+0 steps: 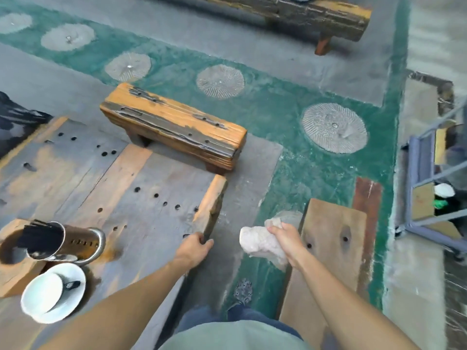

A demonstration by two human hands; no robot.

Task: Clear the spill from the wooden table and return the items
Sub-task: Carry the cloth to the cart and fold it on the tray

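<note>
The right grip point(284, 239) is pressed together around a crumpled pale cloth point(261, 242), which hangs bunched from the fist over the gap between the worktop and a plank bench. The left grip point(197, 247) is curled over the near corner of the worktop point(141, 188), fingers wrapped on its edge and holding nothing loose.

The floor point(290, 117) is grey with a green band set with round pale stepping discs. The worktop is weathered grey wood with orange patches and scattered round holes, filling the left side of the view. A long log bench point(290, 11) lies across the top of the view, well apart from everything else. A shorter orange-and-grey bench point(174, 125) stands just beyond the worktop's far edge. The plank bench point(331, 248) runs under the right forearm, with two dark knots in it. A grey metal frame point(424, 178) stands at the right edge.

On the worktop's near left, a metal canister point(73, 243) lies tipped on its side, dark sticks point(40, 236) jutting from its mouth over a hollowed wooden block point(12, 251). Orange staining shows on the wood just beside the canister's base. Just nearer, a white cup point(54, 291) sits on a white saucer with a small dark spoon point(72, 284) in it. A patterned shoe point(243, 290) shows on the floor below the hands.
</note>
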